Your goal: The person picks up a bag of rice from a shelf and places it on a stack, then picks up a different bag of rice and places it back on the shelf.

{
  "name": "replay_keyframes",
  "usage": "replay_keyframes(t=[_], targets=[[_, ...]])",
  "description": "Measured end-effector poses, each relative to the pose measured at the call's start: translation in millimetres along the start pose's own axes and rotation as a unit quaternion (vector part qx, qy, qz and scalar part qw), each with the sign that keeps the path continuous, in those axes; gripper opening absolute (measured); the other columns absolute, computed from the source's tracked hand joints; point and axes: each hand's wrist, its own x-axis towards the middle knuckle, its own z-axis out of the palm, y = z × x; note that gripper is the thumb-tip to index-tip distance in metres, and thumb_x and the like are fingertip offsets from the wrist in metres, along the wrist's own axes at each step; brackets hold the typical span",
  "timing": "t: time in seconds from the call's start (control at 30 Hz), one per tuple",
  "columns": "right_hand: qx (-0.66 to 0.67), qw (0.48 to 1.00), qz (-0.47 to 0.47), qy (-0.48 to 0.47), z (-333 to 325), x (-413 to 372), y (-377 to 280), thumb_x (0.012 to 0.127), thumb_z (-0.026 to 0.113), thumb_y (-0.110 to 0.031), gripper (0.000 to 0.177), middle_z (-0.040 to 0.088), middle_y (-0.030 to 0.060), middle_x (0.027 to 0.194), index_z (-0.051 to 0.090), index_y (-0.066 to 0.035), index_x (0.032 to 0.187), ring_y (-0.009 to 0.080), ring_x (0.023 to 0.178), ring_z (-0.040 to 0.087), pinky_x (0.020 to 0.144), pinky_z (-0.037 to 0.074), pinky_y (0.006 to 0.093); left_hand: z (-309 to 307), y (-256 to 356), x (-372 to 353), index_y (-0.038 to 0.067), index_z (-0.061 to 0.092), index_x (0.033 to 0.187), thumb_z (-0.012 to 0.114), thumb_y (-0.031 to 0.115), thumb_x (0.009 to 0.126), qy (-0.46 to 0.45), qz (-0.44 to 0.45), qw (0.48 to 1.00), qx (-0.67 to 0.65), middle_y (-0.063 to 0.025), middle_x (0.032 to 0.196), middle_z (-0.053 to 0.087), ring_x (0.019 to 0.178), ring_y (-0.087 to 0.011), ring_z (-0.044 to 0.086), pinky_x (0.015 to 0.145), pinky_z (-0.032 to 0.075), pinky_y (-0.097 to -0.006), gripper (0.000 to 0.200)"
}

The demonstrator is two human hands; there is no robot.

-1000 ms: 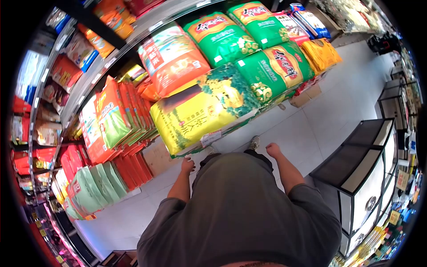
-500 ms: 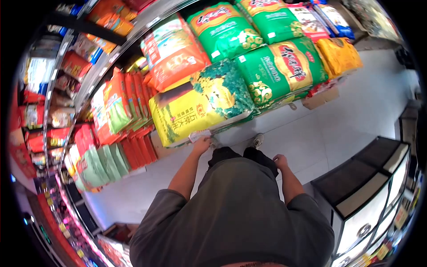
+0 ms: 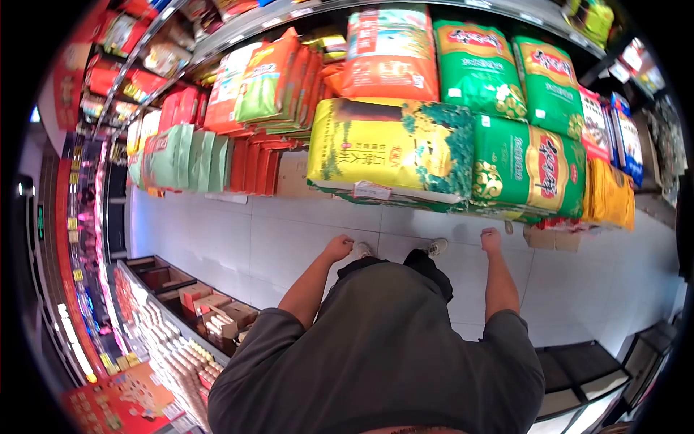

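Observation:
My left hand (image 3: 338, 248) hangs over the floor with its fingers curled in and nothing visible in them. In front of it lies a big yellow rice bag (image 3: 361, 148), with a small white and red tag (image 3: 371, 190) on its lower edge. A gap separates the hand from the tag. My right hand (image 3: 491, 239), held out in front, is closed in a loose fist, and I see nothing in it. The nearest thing to it is a green rice bag (image 3: 524, 170) lying beside the yellow one. Neither hand touches a bag.
Behind these stand an orange bag (image 3: 390, 61) and upright green bags (image 3: 481, 65). Pale green packets (image 3: 170, 159) are stacked at left, a yellow-orange bag (image 3: 609, 194) at right. Trays of eggs (image 3: 170, 343) fill a display at lower left; a black-framed case (image 3: 578, 369) is at lower right.
My left hand has come away from the tag on the yellow bag. My right hand has lifted and moved forward. The view has turned, bringing the egg display into sight.

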Motion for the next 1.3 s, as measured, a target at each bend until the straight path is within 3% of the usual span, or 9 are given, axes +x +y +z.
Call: replay_keyframes(t=[0.17,0.23,0.3,0.37,0.47,0.77,0.87,1.13,1.3], targets=[[-0.032,0.998,-0.019,-0.06,64.4,-14.0,-62.7,0.071,0.061,-0.014,0.016,0.068,0.0187,0.085,0.069,-0.01,0.084,0.034,0.083,0.065,0.078,0.052,0.0401,-19.8,-73.7,-63.7,0.003,0.063,0.108,0.053,0.023,0.086,0.095,-0.13,0.975,-0.156,-0.0123,0.086,0.069,0.07,-0.0207,0.067,0.062,0.054,-0.0335,0.032],[-0.088,0.985,-0.131,-0.074,116.6,-18.1,-62.0,0.073,0.062,-0.011,0.014,0.064,0.012,0.068,0.066,-0.008,0.086,0.0231,0.051,0.062,0.05,0.052,0.0344,-20.5,-111.2,-88.6,0.003,0.062,0.109,0.054,0.025,0.086,0.112,-0.146,0.964,-0.191,-0.0123,0.087,0.069,0.07,-0.0206,0.067,0.06,0.054,-0.033,0.033],[-0.095,0.98,-0.129,-0.116,156.8,-56.0,-97.9,0.072,0.065,-0.014,0.014,0.064,0.0117,0.067,0.067,-0.009,0.085,0.0231,0.054,0.064,0.055,0.053,0.0351,-22.1,-145.9,-112.7,0.004,0.06,0.113,0.053,0.026,0.089,0.12,-0.186,0.946,-0.238,-0.0125,0.092,0.068,0.076,-0.0214,0.066,0.061,0.054,-0.0344,0.033],[-0.107,0.93,-0.337,-0.096,190.8,-103.4,-137.5,0.071,0.07,-0.023,0.017,0.065,0.0109,0.068,0.069,-0.008,0.08,0.0223,0.056,0.064,0.059,0.053,0.0354,-20.2,-181.6,-139.1,0.004,0.059,0.114,0.052,0.025,0.091,0.117,-0.235,0.922,-0.285,-0.0132,0.097,0.066,0.082,-0.0232,0.065,0.066,0.055,-0.0377,0.032],[-0.143,0.928,-0.233,-0.254,230.3,-164.3,-217.5,0.069,0.073,-0.029,0.02,0.068,0.0151,0.08,0.071,-0.011,0.075,0.0302,0.08,0.066,0.077,0.052,0.0384,-13.9,-240.7,-176.5,0.004,0.059,0.112,0.051,0.025,0.091,0.095,-0.315,0.869,-0.369,-0.0137,0.098,0.064,0.084,-0.0257,0.064,0.072,0.053,-0.0416,0.031],[-0.15,0.901,-0.215,-0.345,306.2,-208.8,-356.6,0.086,0.059,-0.046,0.045,0.062,0.0089,0.059,0.068,-0.002,0.085,0.016,0.055,0.062,0.053,0.05,0.0318,-25.3,-319.2,-226.1,0.007,0.058,0.101,0.049,0.023,0.089,0.17,-0.356,0.796,-0.459,-0.0105,0.093,0.066,0.075,-0.0232,0.065,0.064,0.053,-0.0402,0.022],[-0.077,0.935,-0.115,-0.327,310.8,-204.4,-408.2,0.085,0.06,-0.047,0.047,0.063,0.0103,0.065,0.062,-0.002,0.097,0.0175,0.06,0.063,0.056,0.049,0.0305,-28.0,-325.1,-219.8,0.005,0.055,0.115,0.054,0.027,0.09,0.183,-0.339,0.777,-0.498,-0.014,0.1,0.065,0.085,-0.0262,0.064,0.073,0.052,-0.0421,0.034],[0.043,0.93,-0.362,-0.034,370.2,-112.9,-430.8,0.088,0.058,-0.034,0.035,0.057,0.0125,0.08,0.055,0.0,0.095,0.0219,0.07,0.057,0.065,0.046,0.0345,-76.8,-344.6,-172.1,0.005,0.056,0.116,0.052,0.023,0.09,0.176,-0.293,0.784,-0.518,-0.0129,0.098,0.066,0.082,-0.0248,0.065,0.068,0.053,-0.0397,0.032],[-0.064,0.937,-0.339,0.063,376.8,-129.8,-457.0,0.089,0.05,-0.029,0.03,0.058,0.0217,0.083,0.054,0.0,0.088,0.0379,0.077,0.056,0.071,0.043,0.0442,-141.4,-377.3,-150.3,0.005,0.056,0.116,0.051,0.025,0.091,0.19,-0.314,0.762,-0.533,-0.0125,0.099,0.066,0.082,-0.0242,0.065,0.067,0.054,-0.0384,0.032]])
